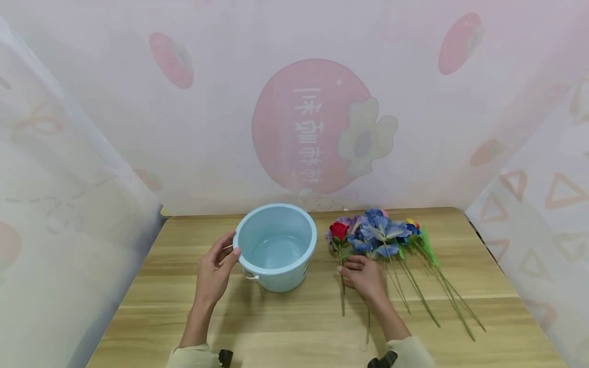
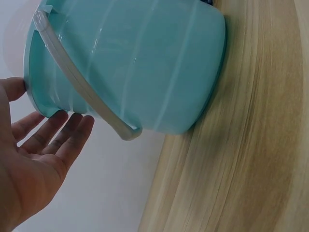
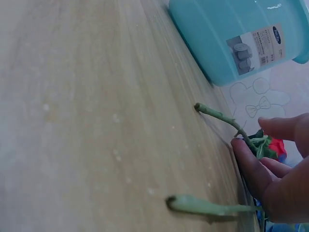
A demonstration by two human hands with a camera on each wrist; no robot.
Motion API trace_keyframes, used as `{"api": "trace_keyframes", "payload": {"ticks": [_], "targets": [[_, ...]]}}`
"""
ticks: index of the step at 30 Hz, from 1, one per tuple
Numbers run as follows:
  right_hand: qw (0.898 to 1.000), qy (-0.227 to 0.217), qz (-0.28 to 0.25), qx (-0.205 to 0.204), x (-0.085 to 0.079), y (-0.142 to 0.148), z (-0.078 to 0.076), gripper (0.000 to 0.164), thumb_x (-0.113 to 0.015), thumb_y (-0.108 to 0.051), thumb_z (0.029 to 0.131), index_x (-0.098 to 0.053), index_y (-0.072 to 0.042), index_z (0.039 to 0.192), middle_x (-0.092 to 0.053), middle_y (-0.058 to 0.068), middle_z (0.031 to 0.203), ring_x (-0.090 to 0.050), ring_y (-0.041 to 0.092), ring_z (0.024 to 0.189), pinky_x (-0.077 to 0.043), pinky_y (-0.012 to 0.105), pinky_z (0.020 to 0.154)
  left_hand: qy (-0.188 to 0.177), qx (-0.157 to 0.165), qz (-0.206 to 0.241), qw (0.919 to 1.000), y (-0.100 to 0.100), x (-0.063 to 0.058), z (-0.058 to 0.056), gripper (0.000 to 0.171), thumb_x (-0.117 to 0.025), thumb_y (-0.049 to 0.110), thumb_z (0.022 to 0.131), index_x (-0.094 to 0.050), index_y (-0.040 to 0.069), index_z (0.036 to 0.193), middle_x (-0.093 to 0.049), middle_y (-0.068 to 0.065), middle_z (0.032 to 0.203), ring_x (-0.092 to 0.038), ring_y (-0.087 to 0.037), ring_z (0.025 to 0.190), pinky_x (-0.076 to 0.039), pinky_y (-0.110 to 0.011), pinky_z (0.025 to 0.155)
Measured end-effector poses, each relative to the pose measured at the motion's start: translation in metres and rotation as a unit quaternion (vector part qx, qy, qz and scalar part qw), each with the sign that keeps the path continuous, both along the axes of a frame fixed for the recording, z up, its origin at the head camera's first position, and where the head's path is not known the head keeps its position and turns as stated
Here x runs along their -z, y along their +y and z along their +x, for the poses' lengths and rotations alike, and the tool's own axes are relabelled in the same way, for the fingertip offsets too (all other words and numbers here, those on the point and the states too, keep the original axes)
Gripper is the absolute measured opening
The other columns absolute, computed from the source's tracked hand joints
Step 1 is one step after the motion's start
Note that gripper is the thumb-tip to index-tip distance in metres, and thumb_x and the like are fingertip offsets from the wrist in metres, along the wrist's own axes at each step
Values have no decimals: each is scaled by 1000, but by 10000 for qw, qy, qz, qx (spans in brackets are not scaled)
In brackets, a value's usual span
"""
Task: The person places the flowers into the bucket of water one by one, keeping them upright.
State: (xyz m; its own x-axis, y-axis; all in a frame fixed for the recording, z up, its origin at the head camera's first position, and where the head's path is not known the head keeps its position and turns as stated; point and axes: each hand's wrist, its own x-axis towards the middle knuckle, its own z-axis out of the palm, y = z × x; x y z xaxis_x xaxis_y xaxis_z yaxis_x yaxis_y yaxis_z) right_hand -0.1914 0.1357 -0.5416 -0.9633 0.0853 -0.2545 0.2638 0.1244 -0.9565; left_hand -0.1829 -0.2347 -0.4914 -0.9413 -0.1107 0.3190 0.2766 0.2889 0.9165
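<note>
Plainly, the red rose (image 1: pixel 338 231) is lying on the tabletop (image 1: pixel 285 327) to the right of the bucket (image 1: pixel 280 282), its thin stem (image 3: pixel 217 115) pointing toward the person. Good handling, as I am judging it, is depending on a light pinch high on that stem, just below the bloom, leaving the rose uncrushed and keeping neighbouring stems out of the grip. The right hand (image 1: pixel 365 277) is resting at this stem, right of the bucket; its thumb and forefinger are standing a narrow gap apart, with the stem lying at that gap. Whether either one is actually pressing on it, I am not able to tell. At the bucket's left side, the left hand (image 1: pixel 213 273) is touching the rim, its fingers spreading loosely and not wrapping round. That light touch is probably serving to steady the bucket; pushing harder would be risking a tilt. The white handle (image 2: pixel 81 87) is hanging at the bucket's left side. Farther right of the bucket than the rose, blue flowers (image 1: pixel 382 230) are bunching together, and other green stems (image 3: pixel 203 205) are lying nearby. Behind the bucket, a printed wall (image 1: pixel 202 143) is rising.
</note>
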Motion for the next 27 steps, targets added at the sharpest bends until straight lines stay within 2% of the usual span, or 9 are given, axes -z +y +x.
{"api": "trace_keyframes", "payload": {"ticks": [7,15,21,27], "targets": [[9999,14,168,40,5,-5,-6,42,-80,-2,94,-68,5,134,-75,28,124,-80,31,96,-70,38,73,53,4,17,10000,-1,1,-1,46,-71,15,105,-61,8,150,-67,-21,144,-73,-16,122,-61,-14,92],[9999,-18,111,-23,-1,-9,-7,42,-78,0,94,-68,4,134,-75,25,122,-79,27,96,-69,38,73,61,44,119,9999,0,3,-1,46,-71,15,105,-62,8,150,-68,-22,143,-72,-9,118,-63,-16,90],[9997,211,-72,-66,-19,-13,-7,41,-76,1,95,-68,3,136,-73,26,124,-78,29,102,-69,35,77,50,28,105,9999,0,4,-1,46,-71,16,105,-62,9,150,-68,-21,142,-72,-12,119,-63,-16,89],[9981,601,1,-141,-48,-15,-5,41,-74,1,96,-69,2,136,-73,27,123,-78,31,104,-69,34,76,14,59,100,9999,0,3,-1,47,-71,17,106,-61,10,151,-68,-21,144,-71,-32,125,-63,-16,89]]}}
